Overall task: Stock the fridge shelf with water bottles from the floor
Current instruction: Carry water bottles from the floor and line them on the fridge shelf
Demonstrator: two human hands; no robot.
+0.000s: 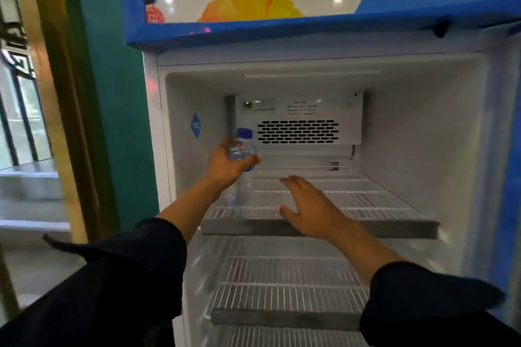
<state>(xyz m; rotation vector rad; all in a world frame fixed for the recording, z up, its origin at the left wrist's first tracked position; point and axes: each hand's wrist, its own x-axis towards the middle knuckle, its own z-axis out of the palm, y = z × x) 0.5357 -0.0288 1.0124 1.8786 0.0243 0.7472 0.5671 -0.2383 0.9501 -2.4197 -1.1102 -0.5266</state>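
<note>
A: Left hand wrapped round the upper body of a small clear plastic water bottle with a blue screw cap, fingers closed over the label. Held upright above the top white wire fridge shelf, toward nine o'clock, close to the left wall.

B: And the base?

A: Down near the wires, apparently touching or just above; too blurred to tell. Gripped high, probably so as to lower it straight without tipping.

B: Right hand?

A: Flat and spread wide, holding nothing, palm down over the shelf's front edge around six o'clock. Likely steadying or waiting to guide the bottle.

B: Why that far corner?

A: Probably to start a row at the back left and leave the rest free. Nothing else on this shelf; second white wire shelf below also bare.

B: Progress, then?

A: Barely started, judging by one bottle. Floor supply out of sight.

B: Risk?

A: Narrow base on wires, so possible wobble once released.
</note>
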